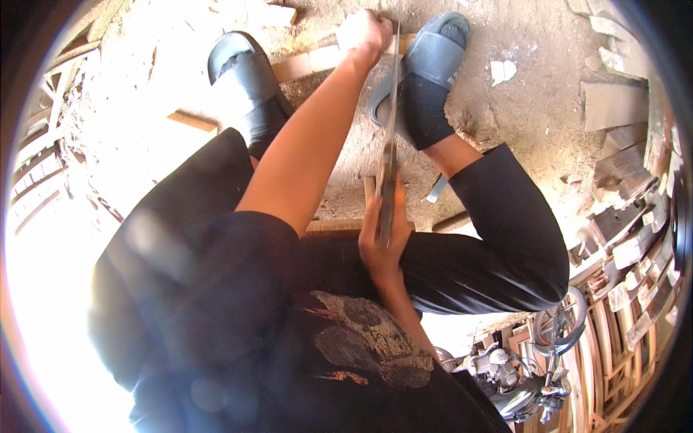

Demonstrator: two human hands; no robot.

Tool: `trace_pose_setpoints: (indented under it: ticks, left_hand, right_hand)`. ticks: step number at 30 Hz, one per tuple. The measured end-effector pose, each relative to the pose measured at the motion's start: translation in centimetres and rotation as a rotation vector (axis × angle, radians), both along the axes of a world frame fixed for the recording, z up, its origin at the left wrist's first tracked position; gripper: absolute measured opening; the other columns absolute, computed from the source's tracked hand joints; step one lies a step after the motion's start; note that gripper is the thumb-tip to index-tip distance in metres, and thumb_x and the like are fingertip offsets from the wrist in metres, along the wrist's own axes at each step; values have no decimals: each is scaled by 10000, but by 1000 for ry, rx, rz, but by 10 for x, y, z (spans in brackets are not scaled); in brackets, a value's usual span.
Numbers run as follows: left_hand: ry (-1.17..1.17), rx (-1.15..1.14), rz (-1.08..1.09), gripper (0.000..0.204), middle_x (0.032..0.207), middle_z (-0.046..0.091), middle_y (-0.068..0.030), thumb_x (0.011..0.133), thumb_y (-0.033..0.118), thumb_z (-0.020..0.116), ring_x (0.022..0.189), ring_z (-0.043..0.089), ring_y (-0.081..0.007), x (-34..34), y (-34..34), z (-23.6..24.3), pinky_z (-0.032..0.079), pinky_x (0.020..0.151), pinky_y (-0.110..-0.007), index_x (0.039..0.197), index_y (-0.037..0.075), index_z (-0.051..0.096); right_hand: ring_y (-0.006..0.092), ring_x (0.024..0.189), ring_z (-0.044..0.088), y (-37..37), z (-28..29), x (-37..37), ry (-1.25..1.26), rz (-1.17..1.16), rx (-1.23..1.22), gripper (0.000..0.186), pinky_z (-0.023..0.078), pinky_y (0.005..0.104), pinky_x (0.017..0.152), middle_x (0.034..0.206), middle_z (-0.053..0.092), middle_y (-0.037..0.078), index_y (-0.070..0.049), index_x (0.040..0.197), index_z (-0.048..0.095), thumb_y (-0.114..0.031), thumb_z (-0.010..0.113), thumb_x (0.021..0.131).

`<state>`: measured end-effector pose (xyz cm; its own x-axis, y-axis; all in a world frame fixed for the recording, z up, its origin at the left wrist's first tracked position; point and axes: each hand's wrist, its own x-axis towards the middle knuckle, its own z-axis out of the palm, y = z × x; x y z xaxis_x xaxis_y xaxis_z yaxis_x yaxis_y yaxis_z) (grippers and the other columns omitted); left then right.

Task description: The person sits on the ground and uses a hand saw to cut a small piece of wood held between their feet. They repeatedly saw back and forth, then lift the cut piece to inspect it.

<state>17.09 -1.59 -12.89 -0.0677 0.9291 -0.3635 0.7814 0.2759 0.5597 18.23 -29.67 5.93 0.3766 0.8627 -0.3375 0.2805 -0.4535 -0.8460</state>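
Observation:
My left hand (362,35) is closed on a light wooden strip (303,66), which lies crosswise on the ground between my feet. My right hand (380,234) grips the handle of a hand saw (392,123), slightly blurred, whose long thin blade points away from me just right of my left hand, across the strip. My feet, in grey slide sandals (433,58) and black socks, stand either side. A short wooden piece (369,186) shows behind my right hand.
A dirt floor (498,108) carries wood offcuts (191,121) and a white scrap (503,71). Stacked planks and blocks (628,245) crowd the right side, with a parked motorcycle (509,382) at the lower right. Wooden frames (43,159) stand at the glare-washed left.

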Motion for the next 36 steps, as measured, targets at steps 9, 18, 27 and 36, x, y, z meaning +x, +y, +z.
trace_pose_setpoints:
  ticks: [9, 18, 27, 36]
  left_hand:
    - [27, -30, 5, 344, 930, 685, -233, 851, 357, 570, 929, 662, -386, 4, -4, 8, 518, 837, -470, 920, 53, 715]
    - [29, -12, -17, 353, 899, 692, -228, 861, 337, 523, 910, 673, -369, 7, 0, 2, 505, 866, -456, 891, 45, 718]
    - [26, 30, -34, 358, 889, 682, -256, 852, 335, 524, 888, 671, -392, 7, 0, 0, 511, 853, -472, 887, 30, 709]
    - [60, 50, -15, 397, 878, 678, -258, 834, 398, 574, 869, 670, -409, 8, -2, 1, 532, 809, -473, 892, 33, 718]
  right_hand:
    - [192, 911, 617, 24, -31, 6, -49, -39, 48, 421, 494, 283, 767, 1089, 615, 170, 91, 1351, 424, -50, 497, 961]
    - [316, 1144, 583, 35, -32, 15, -71, 14, -28, 479, 460, 358, 945, 1258, 548, 274, 81, 1383, 377, -66, 504, 945]
    - [262, 998, 647, 60, -18, 22, 26, -1, -75, 485, 499, 334, 838, 1162, 612, 237, 111, 1375, 371, -17, 496, 925]
    - [285, 1068, 651, 65, -21, 25, 98, -49, -128, 499, 516, 331, 853, 1202, 608, 265, 121, 1360, 381, -36, 528, 910]
